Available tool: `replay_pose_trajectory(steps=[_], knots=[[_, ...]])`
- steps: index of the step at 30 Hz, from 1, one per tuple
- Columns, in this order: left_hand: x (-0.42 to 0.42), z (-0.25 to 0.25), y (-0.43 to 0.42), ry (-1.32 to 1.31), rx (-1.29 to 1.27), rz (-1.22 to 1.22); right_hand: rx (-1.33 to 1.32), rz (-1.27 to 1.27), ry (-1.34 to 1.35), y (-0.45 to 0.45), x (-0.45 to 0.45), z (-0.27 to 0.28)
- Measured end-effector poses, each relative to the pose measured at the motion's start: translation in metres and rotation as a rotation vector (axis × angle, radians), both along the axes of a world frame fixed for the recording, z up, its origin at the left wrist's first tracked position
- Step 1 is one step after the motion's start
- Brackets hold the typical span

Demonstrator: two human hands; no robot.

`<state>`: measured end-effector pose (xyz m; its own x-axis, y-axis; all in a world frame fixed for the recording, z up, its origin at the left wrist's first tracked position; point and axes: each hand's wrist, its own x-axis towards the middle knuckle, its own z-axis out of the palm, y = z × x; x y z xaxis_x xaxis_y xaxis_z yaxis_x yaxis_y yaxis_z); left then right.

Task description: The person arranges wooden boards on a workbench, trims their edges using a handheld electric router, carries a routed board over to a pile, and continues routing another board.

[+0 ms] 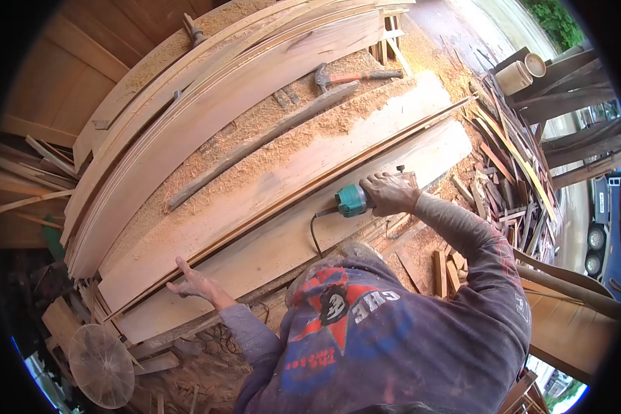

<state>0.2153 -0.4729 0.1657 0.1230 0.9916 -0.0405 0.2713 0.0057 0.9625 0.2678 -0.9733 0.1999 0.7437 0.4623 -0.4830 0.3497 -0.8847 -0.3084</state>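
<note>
My right hand (391, 193) is wrapped round a teal power tool (352, 201), which rests over the pale board nearest me. A black cord (314, 231) runs from the tool toward my body. My left hand (192, 284) has its fingers apart, palm partly up, at the left end of a long thin wooden strip (303, 201). Whether that hand touches the strip is hard to tell. The strip lies lengthwise between the near board (255, 257) and a second wide board (207, 245) partly covered with shavings.
Beyond the boards lie a claw hammer (357, 76), a grey wooden bar (255, 143) and stacked planks (152, 155). Scrap wood (510, 179) is heaped at the right. A round fan (101, 366) stands at the lower left.
</note>
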Motion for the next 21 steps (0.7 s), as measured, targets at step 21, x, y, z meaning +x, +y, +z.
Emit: replay_pose_trajectory(steps=[21], knots=[[-0.001,-0.014,0.041,-0.05,-0.505,-0.092,-0.081,-0.177,-0.323,-0.425,0.143,-0.069]])
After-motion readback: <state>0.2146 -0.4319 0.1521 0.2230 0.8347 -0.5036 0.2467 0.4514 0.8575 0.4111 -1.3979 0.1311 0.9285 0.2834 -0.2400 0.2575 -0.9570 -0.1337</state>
